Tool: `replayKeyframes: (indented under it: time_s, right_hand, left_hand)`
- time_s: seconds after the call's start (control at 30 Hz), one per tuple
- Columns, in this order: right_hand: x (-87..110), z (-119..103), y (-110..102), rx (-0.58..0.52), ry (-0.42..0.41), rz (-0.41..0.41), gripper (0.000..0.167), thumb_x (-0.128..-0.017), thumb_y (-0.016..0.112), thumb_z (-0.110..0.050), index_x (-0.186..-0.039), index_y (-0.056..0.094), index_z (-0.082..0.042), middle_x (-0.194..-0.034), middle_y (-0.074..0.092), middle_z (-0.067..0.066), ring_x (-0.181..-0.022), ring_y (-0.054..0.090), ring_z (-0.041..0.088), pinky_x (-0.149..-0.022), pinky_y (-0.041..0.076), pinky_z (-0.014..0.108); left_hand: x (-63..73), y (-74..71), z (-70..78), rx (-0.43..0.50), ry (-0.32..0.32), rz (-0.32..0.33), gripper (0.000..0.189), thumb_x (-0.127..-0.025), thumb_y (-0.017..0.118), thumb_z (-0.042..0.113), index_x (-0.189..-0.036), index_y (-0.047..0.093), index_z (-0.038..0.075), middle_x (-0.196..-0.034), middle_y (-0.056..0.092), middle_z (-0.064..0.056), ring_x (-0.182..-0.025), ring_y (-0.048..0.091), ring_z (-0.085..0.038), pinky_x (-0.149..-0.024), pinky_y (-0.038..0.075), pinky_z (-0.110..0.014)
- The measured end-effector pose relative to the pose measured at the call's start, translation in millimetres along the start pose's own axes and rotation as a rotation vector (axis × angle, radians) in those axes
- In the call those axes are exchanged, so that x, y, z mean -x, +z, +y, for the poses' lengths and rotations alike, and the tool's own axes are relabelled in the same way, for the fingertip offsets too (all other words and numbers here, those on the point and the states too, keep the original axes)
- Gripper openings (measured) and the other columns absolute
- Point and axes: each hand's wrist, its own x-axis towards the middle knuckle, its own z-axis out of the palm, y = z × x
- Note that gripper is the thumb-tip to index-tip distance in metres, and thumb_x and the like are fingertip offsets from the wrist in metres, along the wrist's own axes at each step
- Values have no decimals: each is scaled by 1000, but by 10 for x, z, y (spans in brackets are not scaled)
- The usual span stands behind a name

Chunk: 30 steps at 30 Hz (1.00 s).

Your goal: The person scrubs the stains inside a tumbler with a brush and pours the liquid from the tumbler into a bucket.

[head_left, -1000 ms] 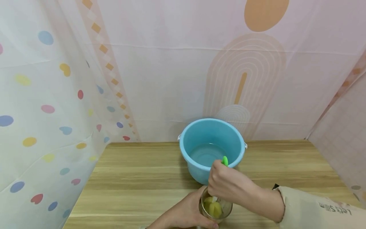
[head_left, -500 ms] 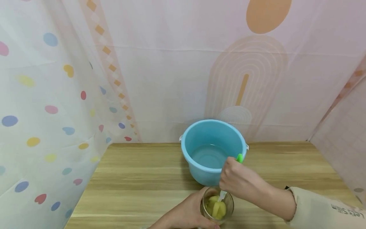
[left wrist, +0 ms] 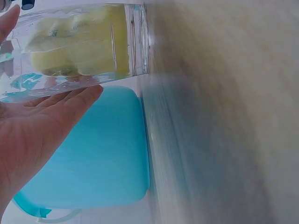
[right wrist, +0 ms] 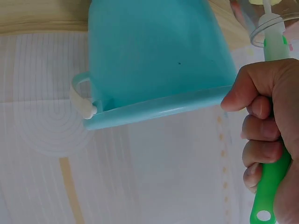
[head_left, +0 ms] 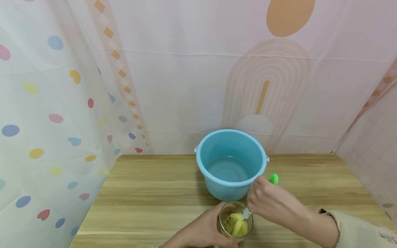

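Observation:
My left hand (head_left: pixel 203 227) grips a clear drinking glass (head_left: pixel 227 209) at the lower middle of the head view, thumb on the near side and fingers on the far side. Inside the glass sits the yellow sponge head (head_left: pixel 238 225) of a cup brush. My right hand (head_left: pixel 268 196) is wrapped round the brush's green handle (right wrist: pixel 271 179), whose end sticks out past the fist and leans right. A white neck (head_left: pixel 246 213) joins handle and sponge at the glass's mouth. In the left wrist view the glass (left wrist: pixel 138 42) appears sideways, the sponge filling much of it.
A light-blue bucket (head_left: pixel 229 189) with some water in it stands just beyond both hands, its white handle ends (head_left: pixel 196 149) at the sides. All stand over a wood-grain table (head_left: pixel 149 193). Patterned curtains (head_left: pixel 173 86) close off the back and sides.
My right hand has moved to the right with the brush handle, which now leans further right. The white neck shows more clearly at the rim. My left hand and glass stay nearly in place.

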Motion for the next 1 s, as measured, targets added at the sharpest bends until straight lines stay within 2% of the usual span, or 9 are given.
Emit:
replayKeyframes:
  time_s: [0.2,0.37,0.53,0.8,1.0]
  right_hand:
    - [14,-2,-80,42,14,84,19,-66,49,11,-61,32,3,-51,36,12,-49,32,17,-55,25,25]
    - [-29,-7,-132,57,24,134,23,-68,49,10,-62,29,1,-50,33,10,-48,31,17,-55,26,25]
    - [-115,-3,-163,54,16,161,27,-70,51,7,-60,28,-3,-49,30,6,-47,31,14,-55,22,24]
    - [-290,47,-164,64,-16,142,33,-66,54,-3,-57,24,-12,-51,23,-2,-50,22,9,-56,20,24]
    - [-374,87,-142,53,-47,110,35,-71,54,-7,-55,26,-19,-51,24,-4,-50,21,8,-55,22,25]
  left_hand:
    - [-18,-4,-5,31,26,-11,79,-82,92,27,-148,49,20,-139,59,7,-122,57,-8,-103,46,-27]
    - [-33,-3,-2,78,22,-32,77,-83,91,26,-148,49,19,-135,60,7,-118,60,-8,-98,51,-26]
    - [-33,-1,-10,108,39,-46,74,-84,90,23,-146,49,24,-134,61,7,-115,63,-9,-95,54,-27]
    - [-25,-6,-12,142,63,-61,75,-85,88,18,-147,47,29,-137,60,6,-119,63,-12,-98,53,-28]
    - [-20,-6,-5,136,67,-63,77,-86,88,19,-149,45,31,-142,60,2,-122,61,-12,-102,50,-28]
